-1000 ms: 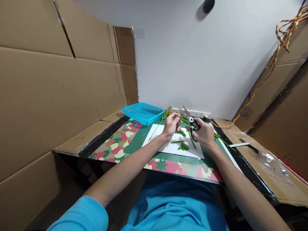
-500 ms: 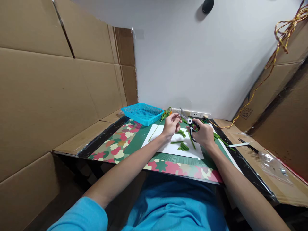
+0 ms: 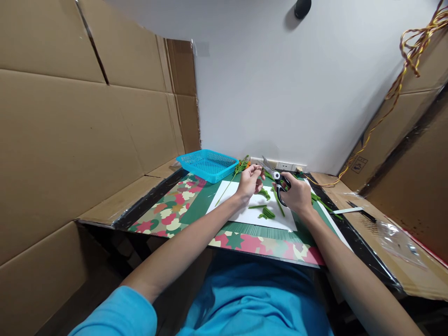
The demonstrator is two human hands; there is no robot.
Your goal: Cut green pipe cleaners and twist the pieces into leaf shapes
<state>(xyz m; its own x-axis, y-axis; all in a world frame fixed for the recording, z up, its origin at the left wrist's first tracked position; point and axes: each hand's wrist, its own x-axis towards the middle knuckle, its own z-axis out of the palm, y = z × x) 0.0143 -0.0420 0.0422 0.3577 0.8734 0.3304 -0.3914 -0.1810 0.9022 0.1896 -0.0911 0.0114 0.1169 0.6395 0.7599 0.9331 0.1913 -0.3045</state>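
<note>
Scissors show parted silvery blades and black-and-white handles.

One camera sits up on the person's head and looks forward and down over the desk; it faces the white wall past the desk's far edge; the blue shirt is very near, low in the view, just this side of the desk's near edge; the left hand and right hand look small because they are farther off; the view is very wide, so it takes in tall cardboard by the desk's left edge too.
</note>
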